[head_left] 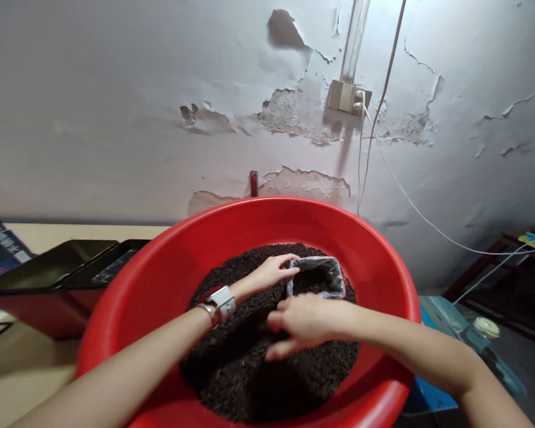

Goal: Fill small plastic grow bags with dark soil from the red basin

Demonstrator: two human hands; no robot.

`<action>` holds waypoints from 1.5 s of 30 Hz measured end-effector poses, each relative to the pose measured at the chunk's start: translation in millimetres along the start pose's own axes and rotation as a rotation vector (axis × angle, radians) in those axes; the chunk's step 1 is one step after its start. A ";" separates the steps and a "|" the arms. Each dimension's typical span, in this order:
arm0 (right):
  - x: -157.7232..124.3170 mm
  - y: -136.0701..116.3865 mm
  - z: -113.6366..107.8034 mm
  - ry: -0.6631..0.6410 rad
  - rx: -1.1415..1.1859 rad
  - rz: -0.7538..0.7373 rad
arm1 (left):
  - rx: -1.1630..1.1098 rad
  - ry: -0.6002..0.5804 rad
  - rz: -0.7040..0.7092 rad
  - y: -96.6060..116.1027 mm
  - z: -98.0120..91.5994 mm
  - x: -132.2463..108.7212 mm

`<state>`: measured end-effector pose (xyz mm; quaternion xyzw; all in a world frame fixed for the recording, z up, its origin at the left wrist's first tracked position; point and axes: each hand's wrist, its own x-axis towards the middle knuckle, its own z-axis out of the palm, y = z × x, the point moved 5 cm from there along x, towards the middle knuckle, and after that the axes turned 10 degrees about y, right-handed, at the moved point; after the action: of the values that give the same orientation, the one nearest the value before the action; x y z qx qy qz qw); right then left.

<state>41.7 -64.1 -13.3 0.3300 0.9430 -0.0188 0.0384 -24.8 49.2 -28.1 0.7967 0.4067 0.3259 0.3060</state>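
at centre frame the left hand (274, 271) pinches the small bag (315, 277) rim, keeping its mouth open in the red basin (160, 273); the right hand (301, 324), loosely cupped, empty, rests on soil (245, 368).

We see a bright red basin (169, 261) holding dark brown soil (245, 368), a clear grey-tinted bag (336, 276) at centre, and a white wristband (223, 300).
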 end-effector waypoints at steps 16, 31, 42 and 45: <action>11.1 -14.9 123.2 -0.101 -0.003 -0.110 | 0.047 0.019 0.009 -3.9 1.1 0.2; 21.0 -5.3 38.0 0.038 -0.137 -0.101 | 0.068 0.010 -0.012 1.9 1.4 -2.2; -3.9 71.5 -36.8 0.204 -0.217 0.360 | 0.047 -0.010 0.042 -0.1 2.4 0.4; 0.7 70.3 -29.8 0.218 -0.240 0.317 | 0.038 -0.001 0.057 0.4 3.5 0.6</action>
<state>83.2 -6.9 15.6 0.4673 0.8734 0.1356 -0.0225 -21.6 48.7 -29.6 0.8139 0.3896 0.3264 0.2815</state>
